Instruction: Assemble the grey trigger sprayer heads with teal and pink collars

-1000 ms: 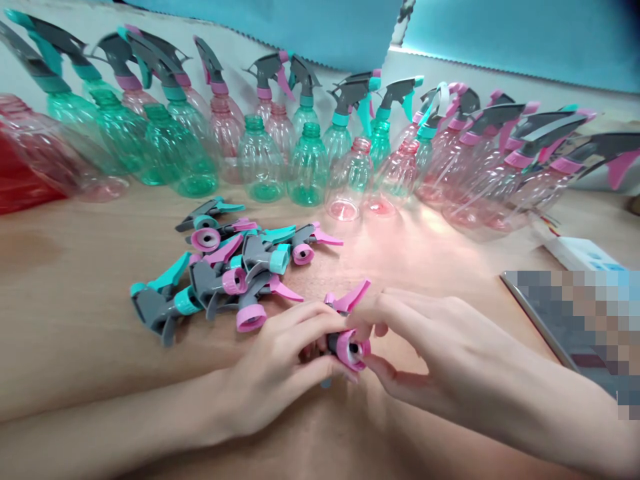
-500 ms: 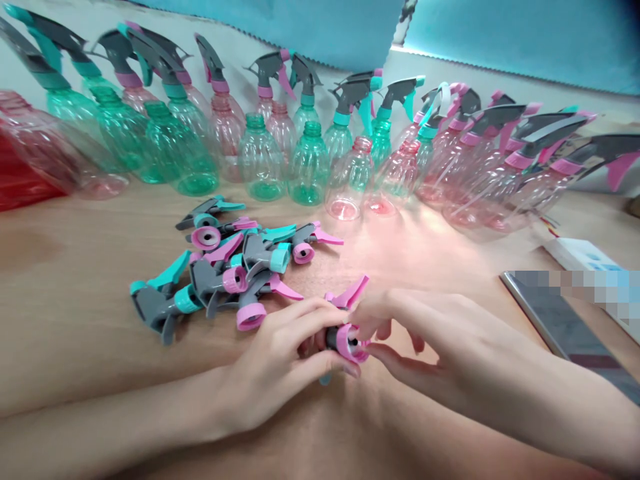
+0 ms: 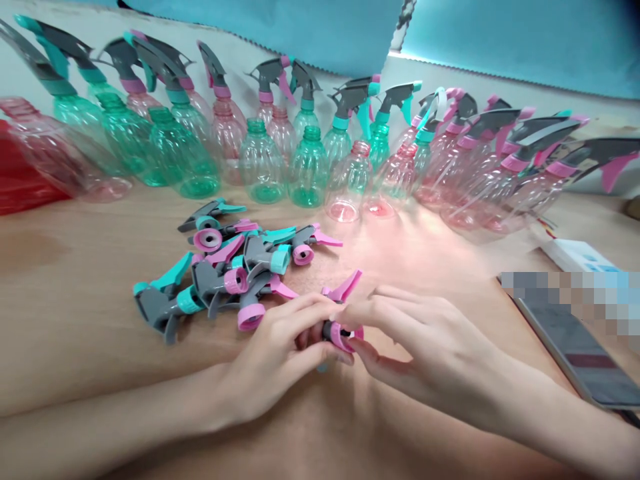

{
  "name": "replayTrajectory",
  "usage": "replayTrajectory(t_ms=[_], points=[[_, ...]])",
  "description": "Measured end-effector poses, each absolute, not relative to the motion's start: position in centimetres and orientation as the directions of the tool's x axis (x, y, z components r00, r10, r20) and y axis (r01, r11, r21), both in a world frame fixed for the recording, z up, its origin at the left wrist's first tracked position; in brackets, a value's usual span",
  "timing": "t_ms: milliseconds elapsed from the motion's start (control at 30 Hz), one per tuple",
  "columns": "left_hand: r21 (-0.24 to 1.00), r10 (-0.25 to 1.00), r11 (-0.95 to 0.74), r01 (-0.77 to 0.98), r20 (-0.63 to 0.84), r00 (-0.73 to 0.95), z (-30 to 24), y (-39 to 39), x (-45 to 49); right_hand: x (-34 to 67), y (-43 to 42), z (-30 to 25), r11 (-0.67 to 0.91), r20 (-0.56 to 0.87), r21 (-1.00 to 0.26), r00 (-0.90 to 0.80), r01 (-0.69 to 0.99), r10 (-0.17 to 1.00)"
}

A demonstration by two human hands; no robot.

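Note:
My left hand (image 3: pixel 287 343) is closed around a trigger spray head (image 3: pixel 339 337) with a grey body, pink trigger and pink screw collar. The collar's open end faces right, toward my right hand (image 3: pixel 407 330). Thumb and forefinger of that hand are bent onto the collar's rim from either side, covering part of the opening. Something pale shows inside the collar, too small to make out. Left of my hands lies a pile of loose spray heads (image 3: pixel 257 253), grey with pink or turquoise collars and triggers.
Behind the pile stand open green bottles (image 3: pixel 263 163) and open pink bottles (image 3: pixel 350 183). Bottles with spray heads fitted (image 3: pixel 470 170) line the wall. A red bag (image 3: pixel 30 173) lies far left. A phone (image 3: pixel 575 353) and a white box (image 3: pixel 580 253) lie at right.
My right hand has shifted left, and its thumb and forefinger now sit closer over the collar. The spray head has moved slightly left and up in my left hand.

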State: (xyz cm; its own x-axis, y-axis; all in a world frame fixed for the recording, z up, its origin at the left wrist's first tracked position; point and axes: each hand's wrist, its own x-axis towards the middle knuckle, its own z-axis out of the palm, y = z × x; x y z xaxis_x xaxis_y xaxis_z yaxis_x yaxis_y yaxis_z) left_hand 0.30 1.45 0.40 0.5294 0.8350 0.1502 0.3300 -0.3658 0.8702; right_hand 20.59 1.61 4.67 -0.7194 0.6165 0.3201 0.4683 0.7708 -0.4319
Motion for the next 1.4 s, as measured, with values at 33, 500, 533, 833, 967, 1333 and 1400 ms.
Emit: replayTrajectory(t_ms=[33,500,533,833,967,1333,1400], points=[[0.871,0.836,-0.364,0.330,0.150,0.527,0.4,1.5,0.3,20.6,1.6,4.5,0.770,0.333,-0.444,-0.713,0.458,0.616],[0.794,0.817,-0.494,0.355,0.284,0.503,0.7,0.7,0.7,21.1,1.9,6.0,0.565,0.191,-0.700,-0.647,0.438,0.738],[0.767,0.804,-0.530,0.362,0.320,0.502,0.6,0.7,0.7,21.1,1.8,6.1,0.564,0.200,-0.705,-0.643,0.429,0.739],[0.261,0.591,-0.778,0.572,0.614,0.523,4.1,1.6,-0.9,21.1,1.2,6.3,0.665,0.413,-0.654,-0.567,0.361,0.713],[-0.016,0.610,-0.648,0.762,0.589,0.531,6.8,3.5,-3.6,21.1,1.2,6.2,0.676,0.444,-0.612,-0.529,0.411,0.723],[0.120,0.859,-0.451,0.884,0.330,0.393,7.2,5.0,-9.9,21.7,2.8,5.0,0.642,0.237,-0.497,-0.620,0.585,0.748],[0.173,0.872,-0.400,0.900,0.373,0.316,6.6,5.2,-10.5,21.0,3.1,4.7,0.687,0.275,-0.427,-0.639,0.588,0.718]])
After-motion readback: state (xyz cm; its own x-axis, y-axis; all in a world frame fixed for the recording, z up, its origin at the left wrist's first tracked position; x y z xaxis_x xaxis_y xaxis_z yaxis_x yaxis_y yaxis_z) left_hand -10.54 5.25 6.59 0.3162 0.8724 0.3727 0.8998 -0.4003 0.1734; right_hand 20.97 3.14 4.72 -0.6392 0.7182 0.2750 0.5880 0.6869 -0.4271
